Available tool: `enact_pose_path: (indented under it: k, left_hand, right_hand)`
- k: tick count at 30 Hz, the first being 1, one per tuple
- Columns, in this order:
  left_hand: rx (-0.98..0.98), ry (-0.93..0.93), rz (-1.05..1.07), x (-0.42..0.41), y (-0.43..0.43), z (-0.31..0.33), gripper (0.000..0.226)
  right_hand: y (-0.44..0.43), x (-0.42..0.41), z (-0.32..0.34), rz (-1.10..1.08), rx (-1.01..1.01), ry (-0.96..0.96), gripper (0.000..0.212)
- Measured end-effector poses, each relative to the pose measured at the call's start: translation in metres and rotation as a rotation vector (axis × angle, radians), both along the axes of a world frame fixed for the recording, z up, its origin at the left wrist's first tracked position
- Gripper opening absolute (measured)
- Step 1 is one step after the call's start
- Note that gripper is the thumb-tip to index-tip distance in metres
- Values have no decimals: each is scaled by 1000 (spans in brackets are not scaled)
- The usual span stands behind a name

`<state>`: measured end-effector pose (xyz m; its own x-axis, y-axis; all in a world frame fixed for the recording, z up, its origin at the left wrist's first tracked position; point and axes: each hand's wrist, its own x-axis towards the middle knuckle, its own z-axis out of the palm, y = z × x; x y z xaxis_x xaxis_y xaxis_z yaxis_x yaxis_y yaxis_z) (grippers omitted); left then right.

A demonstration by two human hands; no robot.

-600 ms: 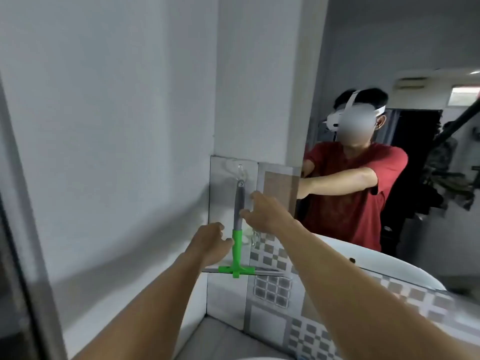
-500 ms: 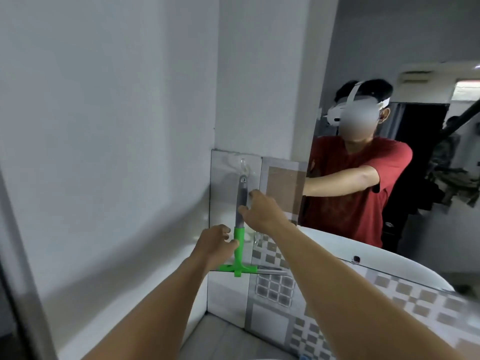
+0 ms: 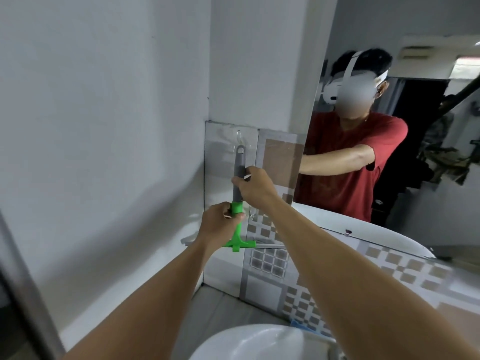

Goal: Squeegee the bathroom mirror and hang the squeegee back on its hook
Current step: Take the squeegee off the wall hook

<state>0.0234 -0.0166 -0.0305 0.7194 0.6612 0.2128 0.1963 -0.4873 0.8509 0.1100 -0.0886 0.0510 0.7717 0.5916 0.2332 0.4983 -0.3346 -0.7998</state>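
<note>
The squeegee [image 3: 238, 162] has a grey handle, a green neck and a green crossbar with the blade at the bottom. It stands upright against the tiled wall. The loop at its handle top sits just below a clear hook [image 3: 239, 136] stuck on the tile; I cannot tell whether loop and hook touch. My right hand [image 3: 255, 184] grips the grey handle at mid-height. My left hand [image 3: 220, 226] is closed around the green neck below it. The mirror [image 3: 389, 152] fills the wall to the right and reflects a person in a red shirt.
A white wall [image 3: 104, 152] closes in the left side, meeting the tiled wall in a corner. A white basin rim [image 3: 259, 339] lies below my arms. Patterned grey and brown tiles [image 3: 311, 294] run under the mirror. A second clear hook [image 3: 253, 213] sits lower on the tile.
The view has dropped, bringing the basin into sight. My left hand has closed around the green neck. My right hand has settled onto the grey handle, and the squeegee has stayed by the hook.
</note>
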Motion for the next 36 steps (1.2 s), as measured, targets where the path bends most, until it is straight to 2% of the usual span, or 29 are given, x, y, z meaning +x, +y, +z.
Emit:
enact_pose_path:
  k: [5,10,15,18,20,24,29,32,34,36]
  left_hand:
    - [60,-51,47,-24,-20,21,19]
    - [167,-115,5,-52,-54,43,21]
    - [329,-167,-84,-72,-100,77,25]
    - [400,-129,-171,-78,-127,98,24]
    - [426,-89,-229,-80,-144,113,22]
    - [535,-30,-286,-78,-172,147,22]
    - [684,-5,-350,-64,-181,189,28]
    - [850,7,-388,-51,-187,214,27]
    - [959,-10,-404,-42,-192,228,28]
    - [1040,-23,-415,-32,-194,241,23]
  right_hand:
    - [-20,-18,17,18,109,53,31]
    - [-69,-50,43,5,200,42,33]
    - [-140,-79,74,-64,305,-60,88]
    - [-184,-97,88,-157,286,-253,95]
    - [-210,-105,94,-251,212,-405,89]
    - [-249,-105,103,-422,-40,-668,57]
    - [-290,-89,115,-542,-265,-888,55]
    - [-307,-77,124,-576,-439,-1051,42]
    - [-311,-70,130,-520,-514,-1070,34]
    - [-314,-65,135,-461,-486,-1042,34]
